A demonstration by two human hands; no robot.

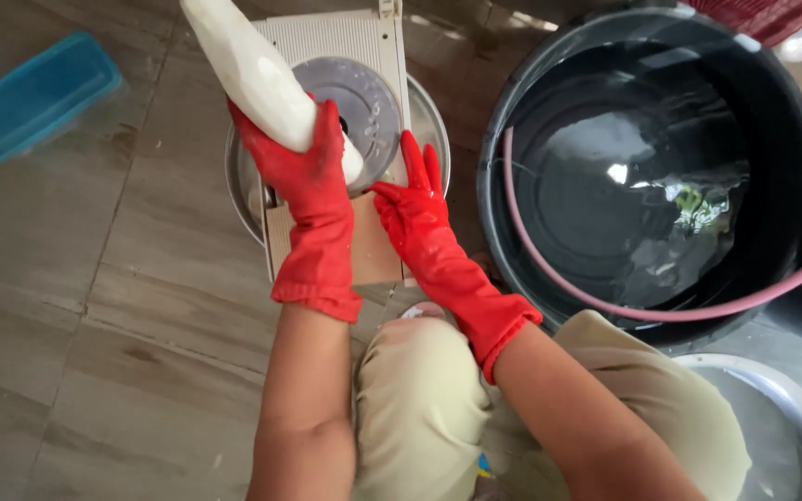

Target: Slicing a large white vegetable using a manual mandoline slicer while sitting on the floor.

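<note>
My left hand (pixel 301 167), in a red rubber glove, grips a long white peeled root vegetable (pixel 251 74) and presses its lower end against the round metal blade disc (pixel 364 109) of a beige slicer board (pixel 336 42). The slicer lies across a shiny metal basin (pixel 431 121). My right hand (pixel 412 199), also red-gloved, rests with fingers spread on the slicer's right edge, beside the disc. My knees in beige trousers show at the bottom.
A large black tub (pixel 791 111) of water stands at the right, with a pink hose (pixel 549 269) curving through it. A blue plastic box (pixel 39 93) lies on the tiled floor at upper left. Another metal bowl (pixel 791 408) sits at lower right.
</note>
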